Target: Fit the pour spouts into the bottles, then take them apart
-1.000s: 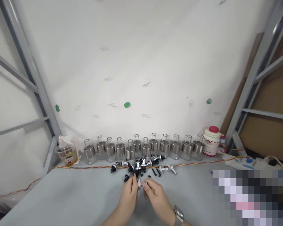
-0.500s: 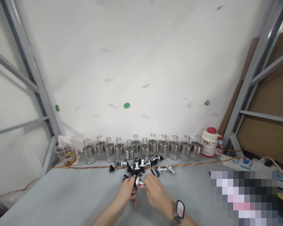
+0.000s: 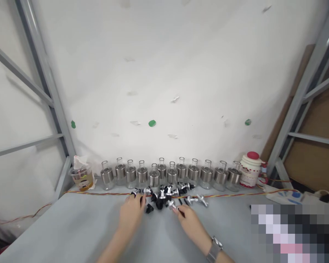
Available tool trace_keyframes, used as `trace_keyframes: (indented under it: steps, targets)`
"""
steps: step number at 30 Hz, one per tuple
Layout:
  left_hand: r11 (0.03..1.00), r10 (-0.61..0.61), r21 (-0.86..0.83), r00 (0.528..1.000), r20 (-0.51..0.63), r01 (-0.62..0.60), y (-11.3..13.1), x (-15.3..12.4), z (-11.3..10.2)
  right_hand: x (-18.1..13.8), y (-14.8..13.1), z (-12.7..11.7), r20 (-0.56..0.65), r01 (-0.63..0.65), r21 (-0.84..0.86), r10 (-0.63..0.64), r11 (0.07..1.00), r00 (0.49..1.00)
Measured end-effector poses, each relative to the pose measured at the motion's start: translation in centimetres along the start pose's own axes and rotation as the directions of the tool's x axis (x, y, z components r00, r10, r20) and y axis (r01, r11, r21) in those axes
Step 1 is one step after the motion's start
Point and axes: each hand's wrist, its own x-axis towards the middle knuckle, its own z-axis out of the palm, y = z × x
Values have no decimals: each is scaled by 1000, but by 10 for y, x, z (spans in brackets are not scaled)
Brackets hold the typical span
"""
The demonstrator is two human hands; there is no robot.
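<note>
A heap of small black-and-silver pourer spouts (image 3: 164,193) lies on the grey table (image 3: 79,230) in front of a row of several glass bottles with steel collars (image 3: 170,173). My left hand (image 3: 132,212) stretches forward, its fingertips at a spout at the heap's left end (image 3: 135,192), fingers extended and nothing visibly held. To the right, my right hand (image 3: 188,221) pinches a silver spout (image 3: 172,205) in its fingertips just above the table. A watch sits on that wrist.
A plastic cup of amber drink (image 3: 81,177) stands at the back left, a white jar with a red lid (image 3: 250,170) at the back right. A red-yellow wire (image 3: 98,193) runs along the table. A power strip (image 3: 286,195) and metal shelf frames flank the sides.
My hands, which met over one silver spout, have parted. The left hand moved left and forward to the heap's left end. The right hand keeps the silver spout.
</note>
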Motion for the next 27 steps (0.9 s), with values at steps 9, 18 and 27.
trace_keyframes:
  steps: [9, 18, 27]
  targets:
    - [994, 0, 106, 1000, 2, -1, -15, 4, 16, -10, -9, -9, 45, 123, -388, -115, 914, 992]
    - [982, -142, -134, 986, -87, 130, -38, 26, 31, -7, 5, -2, 23, 82, -429, -80, 899, 997]
    - [911, -147, -408, 970, -194, 57, -25, 25, 21, -12, -6, -7, 41, 59, -393, -46, 918, 998]
